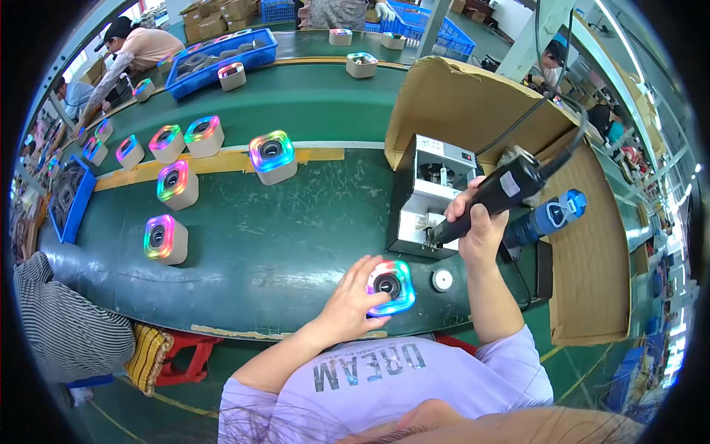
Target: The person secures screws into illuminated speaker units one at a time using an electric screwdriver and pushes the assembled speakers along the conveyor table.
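My left hand (349, 302) grips a small light-up speaker (399, 297) near the table's front edge. Its square ring glows in rainbow colours around a dark round centre facing up. In my right hand (481, 231) is a black corded electric screwdriver (503, 185), tilted with its tip down and to the left. That tip is at the lower front of a metal screw feeder (423, 203); whether it touches is too small to tell. A small white round piece (442, 280) lies between the speaker and my right forearm.
Several lit speakers, including one nearby (272, 157), stand on the green table (296, 222). Cardboard (592, 251) surrounds the feeder's back and right. A blue bottle (543, 220) stands beside it. Blue trays (72, 200) hold dark parts. Another person (140, 48) works at far left.
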`<state>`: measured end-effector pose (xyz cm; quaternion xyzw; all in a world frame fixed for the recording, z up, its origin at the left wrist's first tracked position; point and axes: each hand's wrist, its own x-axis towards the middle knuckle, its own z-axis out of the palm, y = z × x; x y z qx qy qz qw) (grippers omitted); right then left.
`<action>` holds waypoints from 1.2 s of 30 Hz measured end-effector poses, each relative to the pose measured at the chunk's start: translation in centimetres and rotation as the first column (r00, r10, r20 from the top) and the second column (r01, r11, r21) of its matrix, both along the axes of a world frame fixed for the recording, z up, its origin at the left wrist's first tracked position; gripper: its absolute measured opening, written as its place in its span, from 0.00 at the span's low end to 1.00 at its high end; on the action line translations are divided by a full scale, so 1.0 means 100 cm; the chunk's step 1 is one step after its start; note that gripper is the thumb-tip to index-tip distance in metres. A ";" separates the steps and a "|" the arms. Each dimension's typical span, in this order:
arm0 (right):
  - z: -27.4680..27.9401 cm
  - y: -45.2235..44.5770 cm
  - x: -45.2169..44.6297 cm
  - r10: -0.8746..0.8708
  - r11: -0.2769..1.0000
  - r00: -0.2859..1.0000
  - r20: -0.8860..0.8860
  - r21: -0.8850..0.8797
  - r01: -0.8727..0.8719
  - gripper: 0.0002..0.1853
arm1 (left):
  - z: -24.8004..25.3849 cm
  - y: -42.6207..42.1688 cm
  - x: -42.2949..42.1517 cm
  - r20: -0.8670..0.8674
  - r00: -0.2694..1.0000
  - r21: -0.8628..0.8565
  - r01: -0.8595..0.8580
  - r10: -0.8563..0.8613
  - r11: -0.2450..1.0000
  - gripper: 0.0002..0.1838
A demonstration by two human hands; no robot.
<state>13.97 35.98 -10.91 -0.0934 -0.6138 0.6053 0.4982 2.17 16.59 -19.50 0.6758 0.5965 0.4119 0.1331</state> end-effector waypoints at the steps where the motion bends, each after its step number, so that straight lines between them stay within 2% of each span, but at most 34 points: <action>1: 0.000 0.000 -0.001 0.026 0.999 0.999 0.033 -0.028 -0.026 0.29 | 0.001 -0.001 0.000 -0.016 1.000 -0.022 0.021 -0.021 1.000 0.16; 2: 0.000 0.000 0.000 0.031 0.999 0.999 0.036 -0.033 -0.030 0.29 | 0.000 -0.001 0.000 -0.012 1.000 -0.027 0.016 -0.016 1.000 0.16; 4: -0.001 -0.002 0.001 0.070 0.994 0.982 0.173 -0.094 -0.054 0.29 | -0.001 -0.002 -0.004 -0.014 0.998 -0.086 0.062 -0.064 0.994 0.19; 5: 0.000 -0.006 0.002 0.073 0.994 0.982 0.174 -0.099 -0.056 0.29 | 0.000 -0.002 -0.006 -0.013 0.998 -0.091 0.060 -0.061 0.994 0.19; 7: 0.006 -0.020 0.007 0.085 0.983 0.995 0.052 -0.170 -0.075 0.30 | 0.001 -0.003 -0.006 -0.003 0.996 -0.096 0.083 -0.084 0.992 0.20; 11: 0.008 -0.034 0.007 0.197 0.971 0.977 -0.080 -0.121 -0.205 0.32 | 0.000 -0.002 -0.005 0.005 0.997 -0.090 0.075 -0.075 0.993 0.20; 17: 0.003 -0.044 -0.008 0.271 0.958 0.963 0.008 -0.102 -0.269 0.34 | -0.001 -0.001 -0.005 0.012 0.998 -0.079 0.070 -0.070 0.994 0.19; 21: -0.006 -0.043 -0.012 0.302 0.945 0.951 0.062 -0.152 -0.291 0.33 | 0.000 -0.001 -0.006 0.019 0.997 -0.075 0.071 -0.070 0.995 0.18; 26: -0.006 -0.046 -0.017 0.346 0.920 0.938 0.040 -0.211 -0.330 0.32 | 0.004 0.002 -0.007 0.042 0.995 -0.056 0.097 -0.095 0.994 0.18; 29: -0.004 -0.049 -0.021 0.452 0.859 0.890 0.063 -0.299 -0.415 0.31 | 0.003 0.002 -0.006 0.037 0.995 -0.046 0.094 -0.092 0.995 0.17; 34: -0.007 -0.046 -0.018 0.485 0.856 0.871 0.072 -0.241 -0.457 0.31 | 0.002 0.000 -0.008 0.007 0.996 -0.047 0.087 -0.087 0.995 0.18; 36: -0.007 -0.039 -0.013 0.409 0.902 0.911 0.047 -0.175 -0.396 0.33 | -0.001 0.000 -0.009 0.004 0.997 -0.035 0.080 -0.080 0.996 0.18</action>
